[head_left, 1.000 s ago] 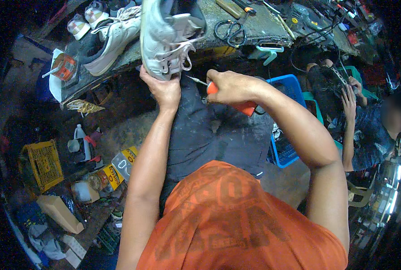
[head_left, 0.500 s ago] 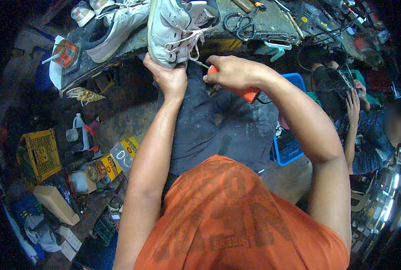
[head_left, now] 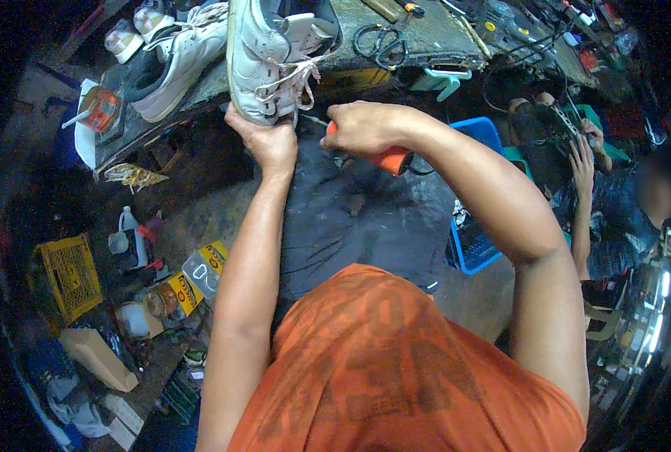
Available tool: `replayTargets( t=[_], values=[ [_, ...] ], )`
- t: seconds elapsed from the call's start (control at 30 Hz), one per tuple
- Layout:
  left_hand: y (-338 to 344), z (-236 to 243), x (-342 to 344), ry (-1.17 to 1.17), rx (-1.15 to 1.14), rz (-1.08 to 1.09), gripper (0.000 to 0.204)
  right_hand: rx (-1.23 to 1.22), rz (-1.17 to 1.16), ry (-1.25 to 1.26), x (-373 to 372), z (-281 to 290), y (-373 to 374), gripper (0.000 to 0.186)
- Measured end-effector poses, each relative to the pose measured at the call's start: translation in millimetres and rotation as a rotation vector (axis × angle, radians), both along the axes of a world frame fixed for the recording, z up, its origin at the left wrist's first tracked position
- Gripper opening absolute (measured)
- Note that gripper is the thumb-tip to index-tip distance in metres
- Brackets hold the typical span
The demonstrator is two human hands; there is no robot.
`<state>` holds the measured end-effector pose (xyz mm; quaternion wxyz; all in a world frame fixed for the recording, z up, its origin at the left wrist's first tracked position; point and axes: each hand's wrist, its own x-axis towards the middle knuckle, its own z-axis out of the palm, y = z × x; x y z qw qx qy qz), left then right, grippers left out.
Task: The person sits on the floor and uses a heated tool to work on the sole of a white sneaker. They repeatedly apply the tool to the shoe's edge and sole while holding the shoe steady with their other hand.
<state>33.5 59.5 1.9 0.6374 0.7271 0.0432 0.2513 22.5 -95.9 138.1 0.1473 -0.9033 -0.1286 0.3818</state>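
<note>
My left hand (head_left: pixel 269 147) is closed around the toe end of a white lace-up sneaker (head_left: pixel 251 75), which stands tilted at the bench's near edge, its heel toward the top. Pale laces hang loose on its right side. My right hand (head_left: pixel 369 128) grips an orange corded hand tool (head_left: pixel 392 160) with a thin metal shaft. That shaft points left toward the sneaker's toe; whether its tip touches is hard to make out. Left of this sneaker, a second white sneaker (head_left: pixel 171 83) lies on the bench.
On the bench (head_left: pixel 441 34) lie black-handled scissors (head_left: pixel 381 47) and an orange tub (head_left: pixel 100 109). A blue basket (head_left: pixel 480 260) stands right of my legs. Another person (head_left: pixel 614 218) works at far right. A yellow crate (head_left: pixel 68 279) and a cardboard box (head_left: pixel 98 360) are at lower left.
The whole view has shifted a little, so bench, sneakers and hands appear farther left. My grip on the sneaker and on the orange tool looks the same.
</note>
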Motion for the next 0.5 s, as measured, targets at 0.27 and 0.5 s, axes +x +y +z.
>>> replayTargets(
  t=[0.27,0.5],
  values=[
    [-1.3,2.8,-1.5,0.012,0.062,0.035,0.084,0.055,0.022,0.010,-1.5,-1.4,-0.6,0.060],
    [-0.3,-1.4,-2.2,-0.005,0.081,0.025,0.084,0.137,-0.031,0.100,-3.0,0.3,-1.8,0.057]
  ],
)
